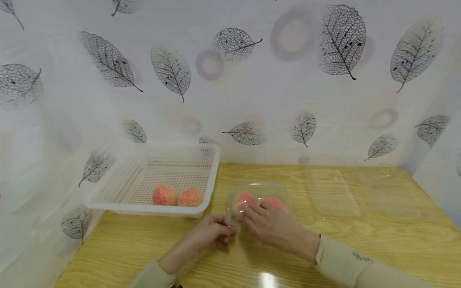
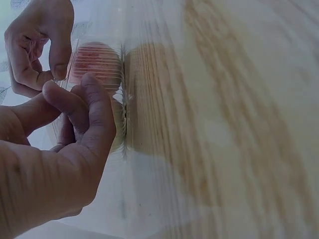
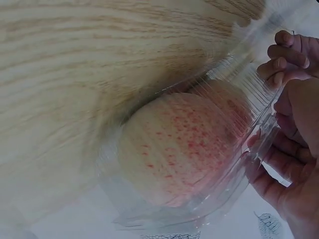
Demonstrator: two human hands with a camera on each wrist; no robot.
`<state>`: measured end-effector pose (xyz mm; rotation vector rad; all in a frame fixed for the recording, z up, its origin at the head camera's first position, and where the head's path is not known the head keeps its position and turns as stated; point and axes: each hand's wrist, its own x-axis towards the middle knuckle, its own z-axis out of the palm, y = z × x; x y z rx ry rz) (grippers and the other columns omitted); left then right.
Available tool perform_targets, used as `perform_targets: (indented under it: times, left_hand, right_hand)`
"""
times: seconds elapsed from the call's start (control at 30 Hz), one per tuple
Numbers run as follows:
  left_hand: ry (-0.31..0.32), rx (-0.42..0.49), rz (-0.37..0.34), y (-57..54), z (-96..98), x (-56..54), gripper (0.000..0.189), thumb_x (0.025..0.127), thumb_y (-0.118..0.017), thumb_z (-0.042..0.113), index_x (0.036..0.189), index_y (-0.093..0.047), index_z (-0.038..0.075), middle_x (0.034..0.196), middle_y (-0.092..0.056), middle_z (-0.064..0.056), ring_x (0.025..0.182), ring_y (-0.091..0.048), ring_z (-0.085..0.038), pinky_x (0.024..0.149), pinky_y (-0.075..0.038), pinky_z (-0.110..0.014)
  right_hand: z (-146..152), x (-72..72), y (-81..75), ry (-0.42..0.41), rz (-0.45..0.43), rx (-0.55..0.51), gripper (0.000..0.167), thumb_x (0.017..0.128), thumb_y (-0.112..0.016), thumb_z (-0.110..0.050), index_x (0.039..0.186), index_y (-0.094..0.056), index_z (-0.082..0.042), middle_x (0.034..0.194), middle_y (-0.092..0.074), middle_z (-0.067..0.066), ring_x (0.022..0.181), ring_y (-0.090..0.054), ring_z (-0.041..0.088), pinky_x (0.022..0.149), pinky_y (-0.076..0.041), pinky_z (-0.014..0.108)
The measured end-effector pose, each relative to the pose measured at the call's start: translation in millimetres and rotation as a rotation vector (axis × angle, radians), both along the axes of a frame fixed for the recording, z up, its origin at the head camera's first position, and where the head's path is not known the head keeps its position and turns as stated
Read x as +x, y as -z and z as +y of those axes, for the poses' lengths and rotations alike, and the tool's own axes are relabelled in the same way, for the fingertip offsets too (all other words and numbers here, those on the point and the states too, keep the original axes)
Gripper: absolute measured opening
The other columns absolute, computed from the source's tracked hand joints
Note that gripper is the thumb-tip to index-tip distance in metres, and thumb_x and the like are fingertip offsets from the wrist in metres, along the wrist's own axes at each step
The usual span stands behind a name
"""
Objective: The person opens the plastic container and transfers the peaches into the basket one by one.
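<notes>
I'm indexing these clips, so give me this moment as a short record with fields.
Left hand: fingers curled at the near left corner of the clear container; whether it grips the rim is unclear
Right hand: pinches the container's near edge
Container contents: two peach-like fruits, under clear plastic
White basket: left of the container, holding two more fruits
Right side of table: clear plastic ware, one piece or two unclear
Backdrop: pale, leaf-printed

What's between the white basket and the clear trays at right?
Head view: a clear box holding two peaches, left hand and right hand near its front.
</notes>
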<state>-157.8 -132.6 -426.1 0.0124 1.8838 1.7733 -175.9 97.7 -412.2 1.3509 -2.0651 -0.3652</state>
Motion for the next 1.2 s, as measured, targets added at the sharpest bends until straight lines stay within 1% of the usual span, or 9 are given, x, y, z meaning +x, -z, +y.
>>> perform_targets:
  times: [0.1, 0.2, 0.4, 0.5, 0.63, 0.8, 0.97, 1.1, 1.2]
  left_hand:
    - [0.001, 0.020, -0.018, -0.1, -0.3, -0.9, 0.006, 0.095, -0.067, 0.009, 0.090, -0.064, 0.009, 0.086, -0.068, 0.000, 0.067, -0.061, -0.007, 0.068, -0.060, -0.027]
    - [0.001, 0.037, -0.020, 0.9, -0.7, -1.0, 0.005, 0.096, -0.067, 0.010, 0.095, -0.067, 0.006, 0.087, -0.068, 0.001, 0.066, -0.062, -0.007, 0.069, -0.061, -0.028]
    - [-0.014, 0.064, -0.032, 3.7, -2.4, -0.6, 0.024, 0.098, -0.066, 0.017, 0.107, -0.069, -0.004, 0.088, -0.070, 0.002, 0.066, -0.064, -0.004, 0.070, -0.062, -0.027]
    - [-0.028, 0.062, -0.027, 3.9, -4.0, -1.0, 0.025, 0.099, -0.061, 0.016, 0.111, -0.070, -0.005, 0.090, -0.072, 0.002, 0.066, -0.064, -0.003, 0.071, -0.062, -0.027]
    - [-0.035, 0.044, -0.006, 3.8, -6.3, -1.0, 0.027, 0.101, -0.054, 0.014, 0.114, -0.070, -0.005, 0.092, -0.073, 0.001, 0.068, -0.062, -0.003, 0.073, -0.061, -0.026]
    - [-0.025, 0.004, 0.029, 4.8, -6.8, -0.5, 0.028, 0.102, -0.059, 0.016, 0.112, -0.070, -0.006, 0.089, -0.072, 0.002, 0.068, -0.061, -0.003, 0.072, -0.059, -0.024]
    - [0.010, -0.054, 0.083, 7.0, -7.0, 2.1, 0.024, 0.103, -0.060, 0.016, 0.110, -0.070, -0.005, 0.095, -0.075, -0.003, 0.067, -0.061, -0.006, 0.069, -0.058, -0.024]
    - [0.029, -0.098, 0.092, -2.3, -14.8, 6.4, 0.025, 0.102, -0.061, 0.015, 0.117, -0.068, -0.005, 0.104, -0.076, -0.009, 0.074, -0.064, -0.010, 0.074, -0.059, -0.027]
    - [0.016, -0.111, 0.079, -7.8, -17.9, 6.0, 0.029, 0.101, -0.063, 0.015, 0.120, -0.066, -0.007, 0.105, -0.075, -0.009, 0.079, -0.065, -0.011, 0.078, -0.061, -0.029]
  right_hand:
    - [0, -2.1, 0.0, -0.006, -0.023, -0.015, 0.032, 0.079, -0.081, -0.027, 0.103, -0.064, -0.015, 0.101, -0.062, -0.004, 0.090, -0.058, 0.011, 0.075, -0.051, 0.025]
    - [1, -2.9, 0.5, -0.009, -0.014, -0.018, 0.033, 0.076, -0.082, -0.026, 0.100, -0.063, -0.014, 0.098, -0.061, -0.004, 0.088, -0.057, 0.011, 0.073, -0.049, 0.025]
    - [1, -2.7, 1.9, -0.003, 0.007, -0.003, 0.044, 0.069, -0.086, -0.036, 0.098, -0.061, -0.015, 0.093, -0.059, -0.005, 0.083, -0.054, 0.011, 0.072, -0.046, 0.025]
    - [2, -2.9, 2.2, -0.001, -0.004, -0.001, 0.046, 0.068, -0.087, -0.038, 0.099, -0.061, -0.015, 0.094, -0.059, -0.005, 0.084, -0.054, 0.011, 0.072, -0.046, 0.025]
    - [2, -3.5, 2.0, -0.009, -0.011, -0.003, 0.038, 0.074, -0.085, -0.032, 0.098, -0.061, -0.014, 0.097, -0.060, -0.005, 0.086, -0.055, 0.011, 0.072, -0.045, 0.025]
    - [1, -5.1, 2.5, -0.041, -0.045, -0.069, 0.021, 0.081, -0.077, -0.019, 0.096, -0.063, -0.013, 0.099, -0.062, -0.004, 0.091, -0.059, 0.012, 0.073, -0.049, 0.025]
    - [-1, -4.8, 1.6, -0.052, -0.064, -0.102, 0.018, 0.081, -0.075, -0.017, 0.096, -0.065, -0.014, 0.094, -0.062, -0.006, 0.086, -0.057, 0.010, 0.072, -0.051, 0.024]
    - [-2, -3.7, 1.2, -0.052, -0.034, -0.086, 0.023, 0.079, -0.075, -0.020, 0.099, -0.066, -0.014, 0.099, -0.066, -0.006, 0.089, -0.059, 0.011, 0.074, -0.051, 0.025]
    - [0, -4.5, 2.9, -0.068, -0.031, -0.110, 0.021, 0.079, -0.075, -0.021, 0.096, -0.064, -0.014, 0.099, -0.066, -0.005, 0.090, -0.061, 0.012, 0.074, -0.051, 0.026]
